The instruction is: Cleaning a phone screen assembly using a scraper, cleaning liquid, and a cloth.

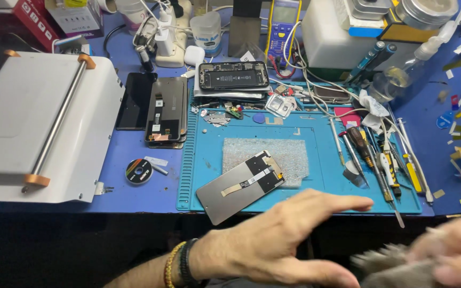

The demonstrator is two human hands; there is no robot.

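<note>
The left hand [273, 240] hovers palm down at the near edge of the blue work mat [316, 197], its fingers [342, 204] loosely extended and lying together, holding nothing; a beaded bracelet and a dark band sit on its wrist. The right hand [454, 250] is blurred at the mat's near right corner; its fingers seem curled on a grey fluffy brush [390, 266], though the grip is too smeared to be sure.

The phone screen panel [241, 184] lies back side up on the mat, just beyond the left hand and slightly to its left; its long axis runs diagonally, from the mat's near left toward its middle, with the far end resting on a grey foam pad [289, 154] and the near corner overhanging the mat's front edge. The left hand is clearly the nearer one; the right is well apart from the panel.

On the mat's right side lies a row of screwdrivers and tweezers [374, 160]; beyond the mat's far edge an opened phone [233, 76] rests on the tabletop [134, 197]; left of the mat stand two dark screens [156, 106] and a white machine [38, 122].
</note>
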